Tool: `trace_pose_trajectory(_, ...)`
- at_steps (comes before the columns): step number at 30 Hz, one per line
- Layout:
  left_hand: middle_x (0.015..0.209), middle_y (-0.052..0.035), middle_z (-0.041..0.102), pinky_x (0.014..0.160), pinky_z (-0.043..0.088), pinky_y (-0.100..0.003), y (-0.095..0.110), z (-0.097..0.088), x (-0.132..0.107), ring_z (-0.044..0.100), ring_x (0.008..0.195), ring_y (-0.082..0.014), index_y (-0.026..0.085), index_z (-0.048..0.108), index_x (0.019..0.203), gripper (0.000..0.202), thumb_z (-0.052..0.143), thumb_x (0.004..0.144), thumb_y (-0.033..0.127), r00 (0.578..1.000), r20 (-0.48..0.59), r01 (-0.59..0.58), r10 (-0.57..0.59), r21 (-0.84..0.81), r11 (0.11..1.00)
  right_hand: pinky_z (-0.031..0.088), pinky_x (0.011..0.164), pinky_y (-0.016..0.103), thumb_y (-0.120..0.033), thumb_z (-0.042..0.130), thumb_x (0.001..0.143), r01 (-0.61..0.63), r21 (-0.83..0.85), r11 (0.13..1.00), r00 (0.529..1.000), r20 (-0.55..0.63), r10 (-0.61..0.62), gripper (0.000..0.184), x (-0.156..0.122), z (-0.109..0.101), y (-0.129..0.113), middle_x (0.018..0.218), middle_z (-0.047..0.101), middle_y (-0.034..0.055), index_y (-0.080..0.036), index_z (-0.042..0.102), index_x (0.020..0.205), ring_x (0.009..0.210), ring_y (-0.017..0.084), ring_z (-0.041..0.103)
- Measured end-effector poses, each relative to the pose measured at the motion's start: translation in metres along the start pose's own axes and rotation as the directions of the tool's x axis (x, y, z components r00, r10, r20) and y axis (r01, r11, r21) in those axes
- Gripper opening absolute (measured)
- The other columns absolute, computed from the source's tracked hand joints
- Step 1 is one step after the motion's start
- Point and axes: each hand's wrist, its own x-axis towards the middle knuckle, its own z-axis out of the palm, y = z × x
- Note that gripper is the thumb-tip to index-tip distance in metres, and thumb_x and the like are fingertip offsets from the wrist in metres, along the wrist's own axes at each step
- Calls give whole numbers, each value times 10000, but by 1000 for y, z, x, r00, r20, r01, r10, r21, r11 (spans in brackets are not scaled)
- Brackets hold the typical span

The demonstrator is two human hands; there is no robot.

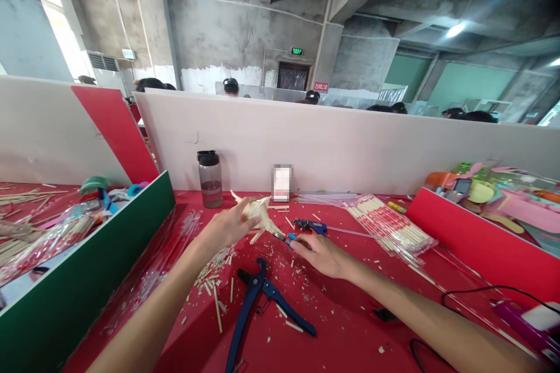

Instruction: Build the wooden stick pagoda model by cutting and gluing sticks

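Observation:
My left hand is closed around a pale piece built from short wooden sticks, lifted a little over the red table. In my right hand is a small blue-handled tool, gripped with curled fingers. Its metal end meets or lies very near the lower right end of the wooden piece; contact cannot be made out, nor can the tool's exact kind. Between my forearms lies a blue pipe cutter with its handles spread. A blue glue gun rests just beyond my right hand.
Stick offcuts litter the red table. A water bottle stands at the back left. Bundled chopsticks lie right. A green divider and a red divider flank me. A black cable runs at right.

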Motion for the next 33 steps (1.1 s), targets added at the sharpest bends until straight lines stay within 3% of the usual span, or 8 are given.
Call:
trace_pose_trajectory(5,1038,-128,759,881,525,-456,0,0,-1,715,1018,-362,225,413,1472,636,457,922,541,1000,-11,5,-5,17,1000,394,668,316,-552,323,1020,-2,-59,998,1000,-17,1,486,0,2,0,832,703,73,-202,620,863,777,244,660)
trace_pose_trajectory(13,1061,-139,758,891,510,-463,-1,2,1,705,1047,-386,216,420,1484,654,460,909,527,1000,-16,-2,1,-4,1000,423,746,338,-522,275,1049,24,-172,985,1000,4,-23,510,-2,2,-3,981,750,137,-171,643,1070,918,294,700)
trace_pose_trajectory(23,1087,-123,757,859,509,-420,-3,4,1,709,1035,-371,260,428,1477,659,477,898,570,1000,-27,2,-3,-5,1000,314,603,305,-549,235,1050,67,-173,983,998,-7,-70,571,1,14,10,698,679,62,-199,604,791,642,220,638)
trace_pose_trajectory(33,1071,-88,765,861,492,-368,2,3,-2,711,1029,-329,293,412,1459,609,446,917,569,1000,-30,2,-1,22,1000,288,598,293,-506,276,1049,158,-99,982,986,-37,-162,505,6,21,23,648,605,20,-210,513,717,607,181,558)
